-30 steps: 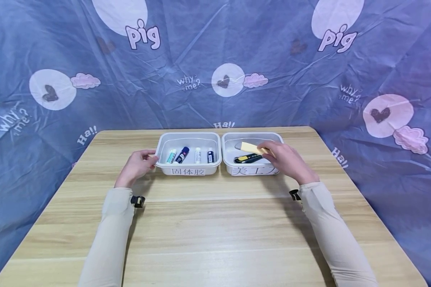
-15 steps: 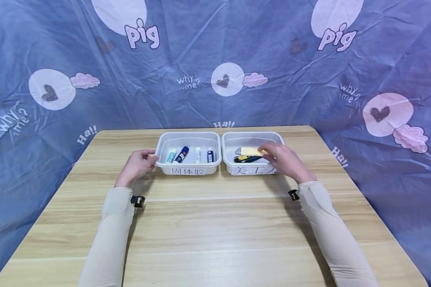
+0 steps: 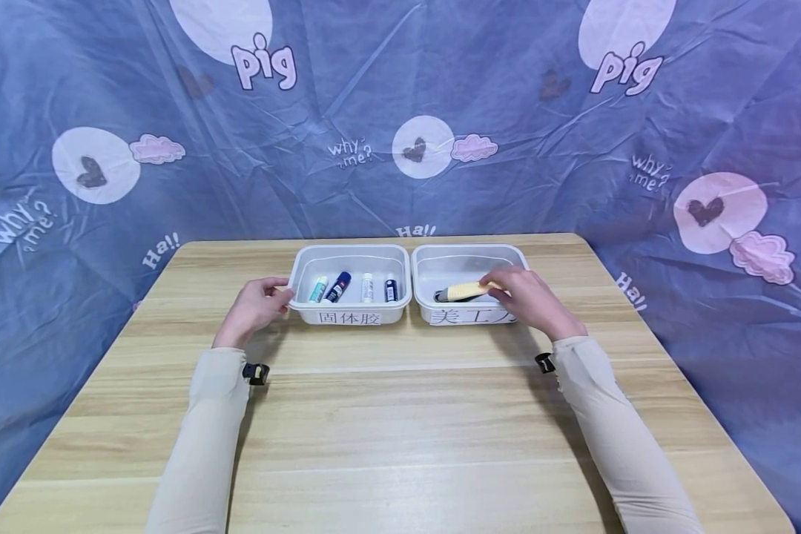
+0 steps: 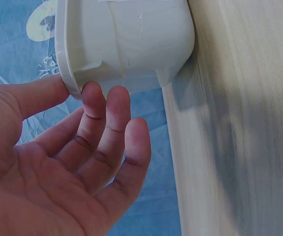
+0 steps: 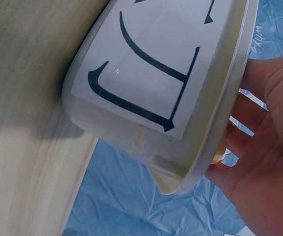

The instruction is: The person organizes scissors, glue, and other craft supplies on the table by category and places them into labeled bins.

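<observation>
In the head view my left hand (image 3: 256, 308) pinches the left rim of a white plastic box (image 3: 354, 305); the left wrist view has the thumb on the rim (image 4: 68, 73) and fingertips just under it. Two pale glue sticks (image 3: 368, 288) and two dark blue glue sticks (image 3: 337, 287) lie inside. My right hand (image 3: 530, 300) holds a yellow utility knife (image 3: 463, 290) by one end, its grey tip pointing left, low in the right white box (image 3: 467, 251). A black utility knife under it is mostly hidden. In the right wrist view the box wall (image 5: 131, 140) hides the fingertips.
Both boxes stand side by side near the back edge of the wooden table (image 3: 400, 415), with printed paper labels (image 3: 349, 319) on their fronts. A blue patterned cloth (image 3: 347, 89) hangs behind and around the table.
The yellow utility knife has come down from above the right box, over the black knife. My right hand has shifted only slightly. My left hand has stayed on the left box.
</observation>
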